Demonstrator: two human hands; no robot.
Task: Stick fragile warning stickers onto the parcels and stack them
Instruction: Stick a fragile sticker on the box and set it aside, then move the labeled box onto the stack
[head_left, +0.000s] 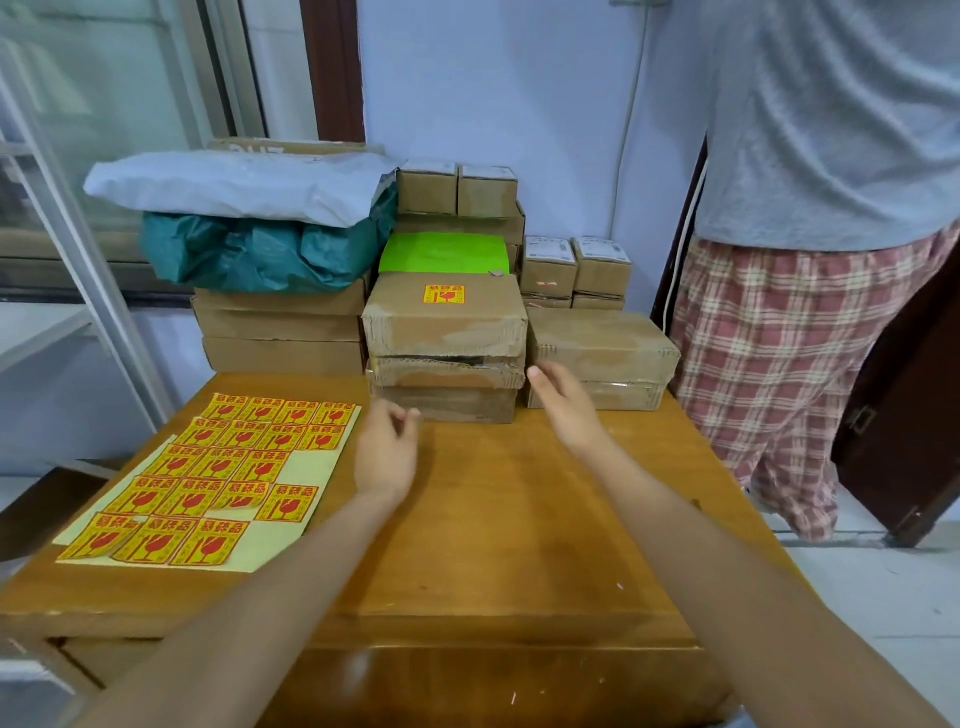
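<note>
Head view, stickered parcel long axis left-right, left hand and right hand fingers released

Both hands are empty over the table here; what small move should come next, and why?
Probably the left hand reaches to the sticker sheet and peels one off. The top box of the middle stack already bears a fragile sticker, while the box to its right shows none, and the right hand hovers near it.
</note>
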